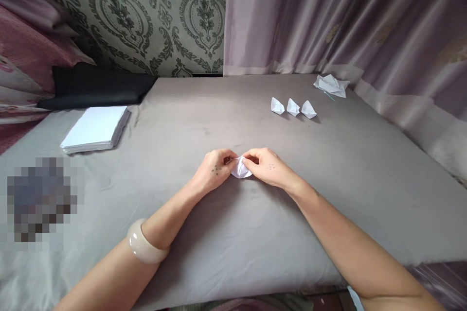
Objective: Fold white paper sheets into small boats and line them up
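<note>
Between my two hands is a small piece of folded white paper [242, 169], held just over the middle of the cloth-covered table. My left hand [216, 167] pinches its left edge between thumb and fingers. On the opposite edge, my right hand [268, 166] grips the paper the same way. The fingertips partly cover the upper folds. Farther back to the right stand three small folded paper shapes in a row: a left one [277, 106], a middle one [293, 107] and a right one [308, 110].
A thick stack of white paper [95, 127] lies at the left, in front of a black cloth or cover [102, 86]. At the back right corner are loose folded papers [331, 85] with a thin greenish stick [329, 96]. A blurred-out object [42, 199] sits at the near left.
</note>
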A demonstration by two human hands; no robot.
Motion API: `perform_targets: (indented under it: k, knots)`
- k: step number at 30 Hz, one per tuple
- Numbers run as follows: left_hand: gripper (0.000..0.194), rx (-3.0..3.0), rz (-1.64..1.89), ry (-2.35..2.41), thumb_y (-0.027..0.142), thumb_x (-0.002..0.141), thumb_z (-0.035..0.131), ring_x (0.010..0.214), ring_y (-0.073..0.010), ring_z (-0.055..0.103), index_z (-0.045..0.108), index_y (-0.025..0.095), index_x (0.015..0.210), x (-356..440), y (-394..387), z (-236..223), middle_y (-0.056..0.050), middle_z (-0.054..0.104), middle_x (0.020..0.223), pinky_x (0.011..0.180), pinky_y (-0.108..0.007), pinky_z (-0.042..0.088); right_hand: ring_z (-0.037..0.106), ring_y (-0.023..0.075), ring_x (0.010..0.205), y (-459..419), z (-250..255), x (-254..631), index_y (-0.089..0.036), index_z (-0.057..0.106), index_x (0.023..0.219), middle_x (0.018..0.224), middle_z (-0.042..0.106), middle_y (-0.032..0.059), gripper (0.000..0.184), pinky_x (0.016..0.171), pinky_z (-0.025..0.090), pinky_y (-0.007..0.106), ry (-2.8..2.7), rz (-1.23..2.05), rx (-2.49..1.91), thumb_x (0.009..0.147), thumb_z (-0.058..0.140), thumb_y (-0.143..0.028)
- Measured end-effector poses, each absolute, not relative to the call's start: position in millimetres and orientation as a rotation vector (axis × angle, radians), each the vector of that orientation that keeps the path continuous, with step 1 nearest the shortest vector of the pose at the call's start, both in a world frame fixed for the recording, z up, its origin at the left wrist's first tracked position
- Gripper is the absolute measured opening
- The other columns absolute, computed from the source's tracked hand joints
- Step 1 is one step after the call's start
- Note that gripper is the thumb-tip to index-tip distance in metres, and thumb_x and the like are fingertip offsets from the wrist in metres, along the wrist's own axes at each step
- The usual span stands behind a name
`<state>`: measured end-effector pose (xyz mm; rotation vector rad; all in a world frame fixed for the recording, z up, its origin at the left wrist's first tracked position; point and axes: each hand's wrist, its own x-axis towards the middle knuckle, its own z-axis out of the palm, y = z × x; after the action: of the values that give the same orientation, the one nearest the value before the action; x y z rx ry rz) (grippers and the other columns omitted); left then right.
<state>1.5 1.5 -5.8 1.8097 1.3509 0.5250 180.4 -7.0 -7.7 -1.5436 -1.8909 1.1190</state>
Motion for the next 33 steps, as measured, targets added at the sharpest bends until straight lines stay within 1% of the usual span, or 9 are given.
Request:
perform_targets:
  k: [6,11,15,19,20,23,25,31,33]
  knots:
    - [0.036,1.787,0.442,1.171,0.043,0.083,0.052,0.064,-0.0129,0.052,0.073,0.014,0.089,-6,13,-8,-0.002,0.065,0.072,0.055,-0.021,0.037,0.063,0.0147,0.077,1,-8,186,-0.019,0.071,0.09,0.084,0.072,0.0021,0.025,0.067,0.045,0.024,-1.927,1.23,-1.502,0.086,0.051,-0.032]
    - [0.035,1.777,0.457,1.217,0.042,0.081,0.054,0.063,-0.0128,0.053,0.073,0.014,0.086,-5,13,-7,-0.002,0.066,0.072,0.054,-0.021,0.037,0.062,0.0148,0.078,4,-10,187,-0.019,0.072,0.091,0.084,0.071,0.0023,0.025,0.067,0.044,0.024,-1.922,1.252,-1.52,0.084,0.053,-0.034]
    - [0.033,1.848,0.455,1.278,0.039,0.082,0.052,0.062,-0.0132,0.053,0.073,0.014,0.085,-2,11,-7,-0.002,0.066,0.069,0.055,-0.022,0.037,0.059,0.0128,0.072,0,-1,182,-0.021,0.072,0.087,0.079,0.069,-0.0002,0.022,0.063,0.04,0.023,-1.985,1.105,-1.604,0.084,0.052,-0.031]
    - [0.03,1.903,0.484,1.321,0.035,0.082,0.05,0.068,-0.0149,0.057,0.074,0.016,0.085,1,10,-7,-0.003,0.069,0.078,0.059,-0.024,0.04,0.055,0.0123,0.065,-6,11,175,-0.022,0.071,0.084,0.071,0.065,-0.0007,0.025,0.06,0.036,0.024,-2.077,0.93,-1.695,0.088,0.047,-0.026]
    - [0.03,1.923,0.488,1.331,0.034,0.082,0.05,0.068,-0.0152,0.058,0.074,0.016,0.084,1,9,-6,-0.004,0.07,0.08,0.06,-0.024,0.041,0.056,0.0128,0.067,-7,13,173,-0.022,0.071,0.084,0.073,0.065,0.0003,0.025,0.061,0.037,0.025,-2.108,0.883,-1.713,0.089,0.047,-0.025]
    - [0.027,1.98,0.483,1.367,0.03,0.08,0.05,0.068,-0.0158,0.057,0.073,0.017,0.081,3,9,-5,-0.004,0.069,0.081,0.06,-0.026,0.041,0.059,0.0154,0.08,-8,14,168,-0.022,0.071,0.087,0.09,0.066,0.0047,0.023,0.069,0.039,0.026,-2.187,0.733,-1.775,0.09,0.049,-0.022]
    - [0.024,2.017,0.454,1.392,0.029,0.079,0.049,0.068,-0.0159,0.057,0.072,0.018,0.08,4,10,-5,-0.004,0.069,0.08,0.06,-0.026,0.041,0.06,0.0173,0.085,-7,13,166,-0.022,0.071,0.088,0.095,0.065,0.0066,0.022,0.071,0.039,0.027,-2.247,0.661,-1.806,0.091,0.049,-0.022]
    - [0.022,2.196,0.314,1.395,0.029,0.082,0.048,0.069,-0.0165,0.056,0.068,0.019,0.079,4,16,-6,-0.005,0.066,0.085,0.057,-0.025,0.038,0.059,0.0187,0.075,-7,5,162,-0.019,0.064,0.087,0.089,0.064,0.0082,0.023,0.06,0.032,0.029,-2.451,0.403,-1.856,0.095,0.043,-0.021]
    - [0.023,2.17,0.317,1.335,0.03,0.083,0.047,0.067,-0.0158,0.056,0.068,0.019,0.08,2,19,-7,-0.004,0.066,0.082,0.057,-0.025,0.038,0.058,0.0183,0.076,-6,3,163,-0.019,0.063,0.087,0.09,0.063,0.0076,0.023,0.06,0.031,0.029,-2.484,0.362,-1.83,0.096,0.042,-0.022]
